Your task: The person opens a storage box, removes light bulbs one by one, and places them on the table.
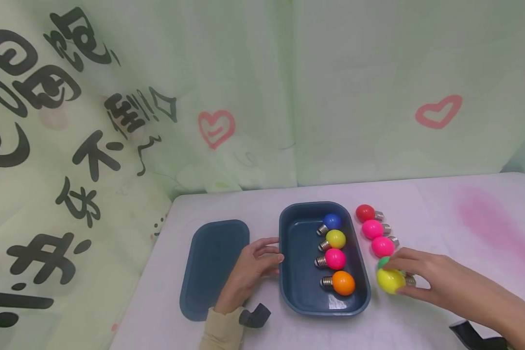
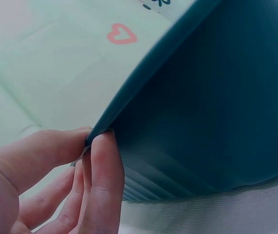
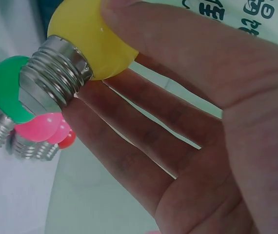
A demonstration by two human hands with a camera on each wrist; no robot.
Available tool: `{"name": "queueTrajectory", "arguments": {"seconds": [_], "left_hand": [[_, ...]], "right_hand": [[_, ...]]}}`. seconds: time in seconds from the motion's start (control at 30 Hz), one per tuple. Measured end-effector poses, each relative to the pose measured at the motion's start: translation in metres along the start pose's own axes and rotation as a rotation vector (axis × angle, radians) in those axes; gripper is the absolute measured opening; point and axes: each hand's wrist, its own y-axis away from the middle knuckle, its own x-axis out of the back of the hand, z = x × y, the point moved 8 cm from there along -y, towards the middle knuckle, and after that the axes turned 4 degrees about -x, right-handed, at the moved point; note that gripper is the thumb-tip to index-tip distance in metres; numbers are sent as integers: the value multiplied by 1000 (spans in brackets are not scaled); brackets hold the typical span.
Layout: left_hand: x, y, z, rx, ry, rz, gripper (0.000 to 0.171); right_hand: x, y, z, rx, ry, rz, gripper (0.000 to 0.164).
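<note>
In the right hand (image 1: 430,274): a glossy round yellow light bulb (image 1: 389,282) with a silver screw base, pinched between thumb and fingers, which close no further than its width.
Row on the table: just beyond it, a round green bulb (image 1: 382,262), partly hidden by the hand; then two glossy pink bulbs (image 1: 382,247) and a round red bulb (image 1: 365,213), bases pointing right.
Tray: a deep, dark blue rectangular tray (image 1: 299,282) stands just left of the row, holding blue (image 1: 332,221), yellow (image 1: 336,239), pink (image 1: 335,259) and orange bulbs (image 1: 343,283), bases pointing left.
Left hand: the left hand (image 1: 257,262) pinches the tray's left rim, thumb and fingers nearly together.
Panel: a flat, round-cornered dark blue panel (image 1: 214,257) lies left of the tray.
Backdrop: pale green cloth (image 1: 350,97) bearing red hearts and black lettering hangs behind the white-covered table (image 1: 420,325).
</note>
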Motion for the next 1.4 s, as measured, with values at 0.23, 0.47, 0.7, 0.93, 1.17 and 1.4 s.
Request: {"name": "queueTrajectory", "arguments": {"seconds": [0.23,0.47,0.7,0.93,1.17,1.4], "left_hand": [[0,2,0,12,1,6,51],[-1,2,1,9,-2,4,50],[-1,2,2,3,4,-1,51],[-1,2,3,0,3,-1,51],[1,1,2,3,6,3,50],[0,2,2,0,-3,3,50]], "right_hand": [[-11,0,12,-51,-25,-36,39],[-18,3,20,-56,0,-19,39],[-27,0,28,-89,-52,-71,38],[-32,-1,31,-54,-49,-73,39],[-33,-2,32,-41,-34,-62,39],[-34,-2,33,-95,-22,-63,40]]}}
